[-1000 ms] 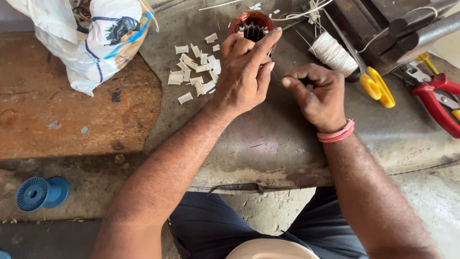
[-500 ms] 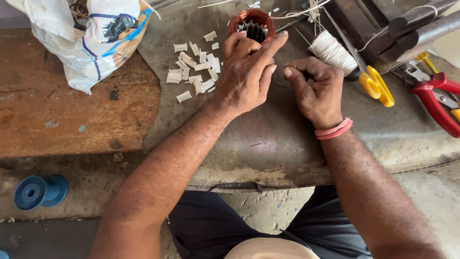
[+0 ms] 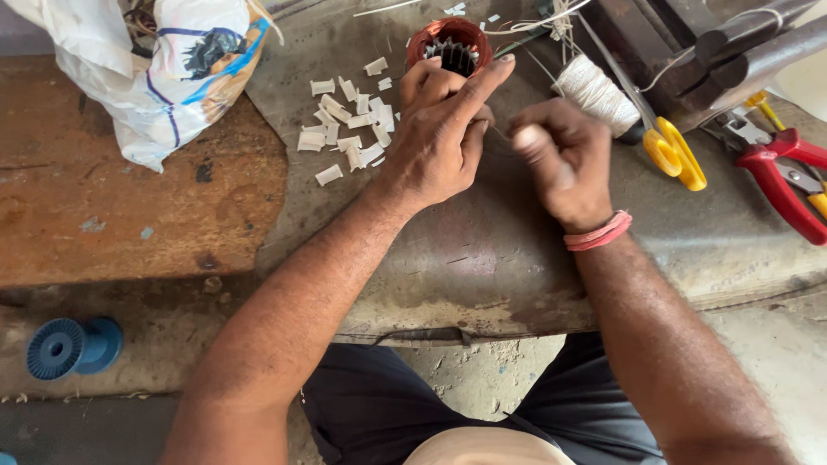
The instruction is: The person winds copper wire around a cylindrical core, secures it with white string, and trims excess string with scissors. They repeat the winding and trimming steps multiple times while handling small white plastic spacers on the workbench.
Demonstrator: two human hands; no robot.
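Both hands meet over the grey workbench (image 3: 482, 258); the left hand (image 3: 444, 142) has its fingers curled, the forefinger stretched out toward the copper-wound motor core (image 3: 450, 43), which stands just beyond the fingertips, close to them or touching, hard to tell; the right hand (image 3: 560, 159) is bunched into a fist, thumb pressed to fingers, pinching a thin thread (image 3: 500, 133) that runs across to the left hand; what the left fingers grip underneath is hidden. A spool of white string (image 3: 593, 86) lies just beyond the right hand; yellow-handled scissors (image 3: 676, 153) beside it; red pliers (image 3: 788, 181) further right; white paper slips (image 3: 345, 129) scattered left of the left hand; a blue reel (image 3: 69, 346) sits low on the floor.
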